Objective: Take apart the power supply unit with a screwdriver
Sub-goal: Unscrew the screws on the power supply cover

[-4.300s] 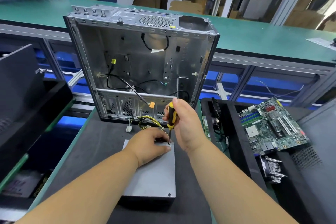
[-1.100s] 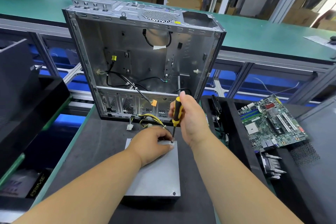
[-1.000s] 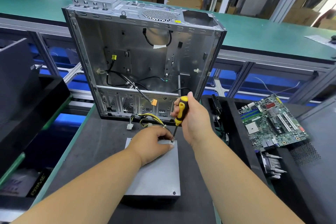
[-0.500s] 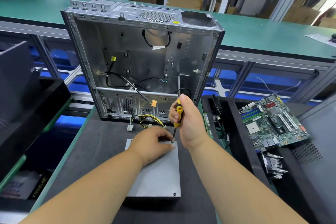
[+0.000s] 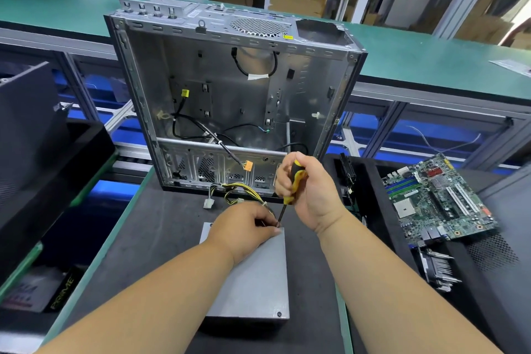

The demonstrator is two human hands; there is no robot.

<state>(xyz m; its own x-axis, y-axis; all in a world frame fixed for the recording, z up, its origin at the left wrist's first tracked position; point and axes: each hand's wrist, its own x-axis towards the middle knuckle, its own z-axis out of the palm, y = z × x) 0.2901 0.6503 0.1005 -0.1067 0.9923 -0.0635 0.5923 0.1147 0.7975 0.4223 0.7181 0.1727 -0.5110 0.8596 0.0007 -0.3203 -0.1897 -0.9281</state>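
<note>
Fingers (image 5: pixel 283 181) gripping screwdriver (image 5: pixel 293 181) (tilted), power supply unit (image 5: pixel 258 282)

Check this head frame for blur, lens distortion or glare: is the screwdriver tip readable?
Head view: sharp and evenly lit; wide-angle bending shows on the green bench edge. No harsh glare on the power supply unit. The screwdriver shaft is clear, its tip hidden at the left hand fingertips.

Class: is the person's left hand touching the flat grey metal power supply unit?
Touching. The head view shows the left hand resting on the grey metal power supply unit's far top end.
</note>
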